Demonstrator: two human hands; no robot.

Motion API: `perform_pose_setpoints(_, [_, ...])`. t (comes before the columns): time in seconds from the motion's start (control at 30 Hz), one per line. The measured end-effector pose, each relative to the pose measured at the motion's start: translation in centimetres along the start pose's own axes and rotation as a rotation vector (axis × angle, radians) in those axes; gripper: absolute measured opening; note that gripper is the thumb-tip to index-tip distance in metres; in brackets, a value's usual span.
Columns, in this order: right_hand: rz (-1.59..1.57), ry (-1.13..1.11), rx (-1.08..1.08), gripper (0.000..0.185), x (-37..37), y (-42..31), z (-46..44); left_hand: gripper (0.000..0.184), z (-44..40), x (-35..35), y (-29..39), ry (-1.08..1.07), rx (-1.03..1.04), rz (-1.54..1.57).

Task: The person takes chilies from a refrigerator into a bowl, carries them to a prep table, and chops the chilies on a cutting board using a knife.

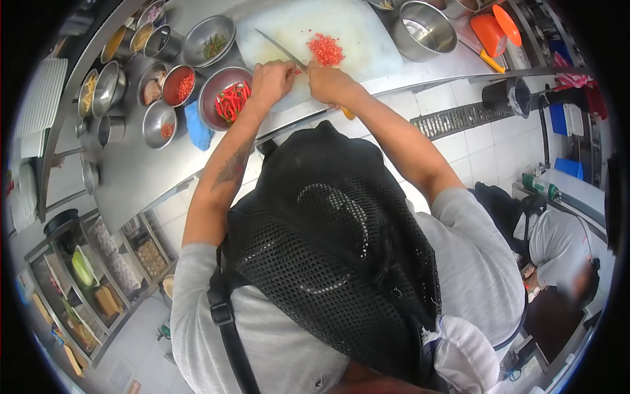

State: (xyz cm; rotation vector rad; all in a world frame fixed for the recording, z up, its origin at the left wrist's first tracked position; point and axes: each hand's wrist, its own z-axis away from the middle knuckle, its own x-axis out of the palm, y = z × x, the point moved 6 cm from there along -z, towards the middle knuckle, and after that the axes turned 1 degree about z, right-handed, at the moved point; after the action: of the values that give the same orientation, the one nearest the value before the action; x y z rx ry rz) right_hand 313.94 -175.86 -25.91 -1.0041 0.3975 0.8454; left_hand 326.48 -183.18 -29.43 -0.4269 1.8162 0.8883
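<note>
My right hand [328,85] is closed around a knife [281,47]. Its blade points away to the upper left, and a bit of yellow handle shows below the hand. Close beside it, my left hand [272,80] holds a red chili [298,71] against the near edge of a white cutting board [374,39]. Just beyond my hands lies a pile of chopped red chili [326,50]. A metal bowl of whole red chilies [231,102] stands left of my left wrist. A blue cloth [197,126] lies beside that bowl.
Metal bowls with chopped ingredients [178,85] crowd the counter's left side. A steel pot [424,29] and an orange tool with a yellow handle [491,41] sit right of the board. Shelves of produce [92,276] stand lower left. Another person [558,240] is behind at right.
</note>
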Motion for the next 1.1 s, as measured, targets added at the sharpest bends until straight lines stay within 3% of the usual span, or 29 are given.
perform_pose_setpoints(0.13, [0.109, 0.083, -0.038, 0.036, 1.1, 0.4, -1.1, 0.011, -0.1, 0.0, 0.0, 0.041, 0.027, -0.038])
perform_pose_setpoints(0.6, [0.003, -0.017, 0.043, 0.040, 0.2, -0.7, -0.4, 0.013, -0.3, 0.2, -0.6, 0.028, -0.012, -0.032])
perform_pose_setpoints(0.67, [0.106, 0.193, -0.095, 0.035, 2.1, 0.5, -2.4, 0.013, 0.1, 0.3, -0.5, 0.012, -0.004, -0.044])
perform_pose_setpoints(0.8, [-0.114, 0.038, 0.016, 0.031, 1.5, 0.8, -2.3, 0.012, 0.6, -0.5, 0.1, 0.059, 0.043, -0.044])
perform_pose_setpoints(0.87, [-0.090, 0.022, 0.009, 0.032, 0.8, 0.6, -2.0, 0.011, 0.3, -0.2, -0.4, -0.002, -0.056, -0.059])
perform_pose_setpoints(0.97, [0.084, 0.007, -0.005, 0.034, 0.2, -0.6, -1.1, 0.010, 0.5, 0.0, -0.2, 0.024, -0.010, -0.088])
perform_pose_setpoints(1.1, [0.051, -0.019, 0.032, 0.037, -0.1, -1.4, 0.3, 0.010, 0.4, 0.1, -0.4, 0.049, 0.000, -0.081])
